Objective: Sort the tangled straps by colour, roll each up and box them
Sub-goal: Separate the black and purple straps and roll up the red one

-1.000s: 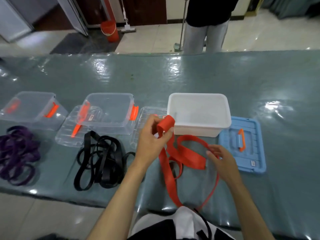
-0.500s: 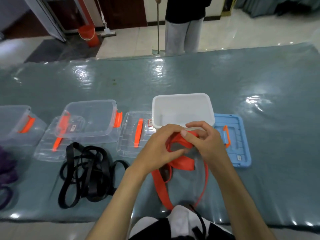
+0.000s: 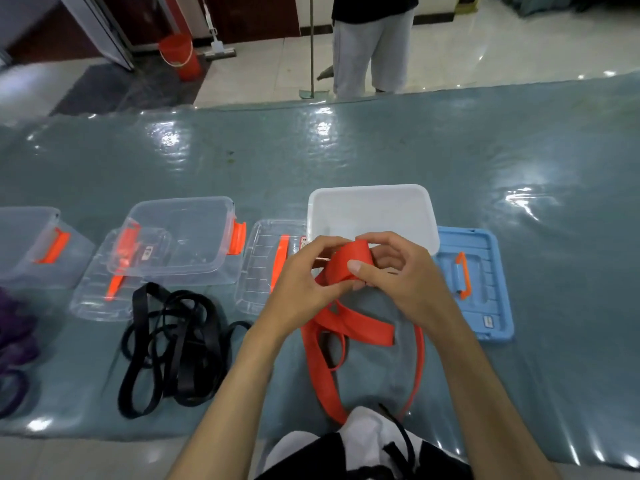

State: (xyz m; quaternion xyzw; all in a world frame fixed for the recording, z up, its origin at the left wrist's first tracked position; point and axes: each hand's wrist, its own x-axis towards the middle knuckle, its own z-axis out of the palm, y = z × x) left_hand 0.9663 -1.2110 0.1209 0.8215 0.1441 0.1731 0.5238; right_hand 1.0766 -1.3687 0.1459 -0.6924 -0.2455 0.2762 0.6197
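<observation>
A long desk (image 3: 381, 150) covered in glossy blue-grey plastic sheeting carries everything. The opaque white rectangular plastic box (image 3: 372, 209) serves as landmark; it has been set open and lidless, directly beyond the hands, apparently so that a finished roll can be dropped straight in. Its light-blue plastic lid with an orange handle (image 3: 474, 282) is laid flat just to the right of the white box. To the left of it a clear ribbed lid (image 3: 263, 268) is laid, then a clear plastic box with orange latches (image 3: 180, 237) propped on another clear lid, and farther left a second clear box (image 3: 31, 244), cut off by the frame edge.

The loose heap of black flat straps (image 3: 173, 348) is left near and to the left of the white box, in front of the latched clear box, seemingly awaiting its turn. A purple strap pile (image 3: 14, 341) is only partly seen at the far left.

The flat orange-red webbing strap (image 3: 346, 327) is being rolled just in front of the white box: its coiled end is pinched by the left hand (image 3: 304, 282) and wrapped over by the curled fingers of the right hand (image 3: 401, 275), presumably to keep the roll tight. Its tail trails toward the body, where its end is hidden behind clothing. The size of the roll is concealed by the fingers.
</observation>
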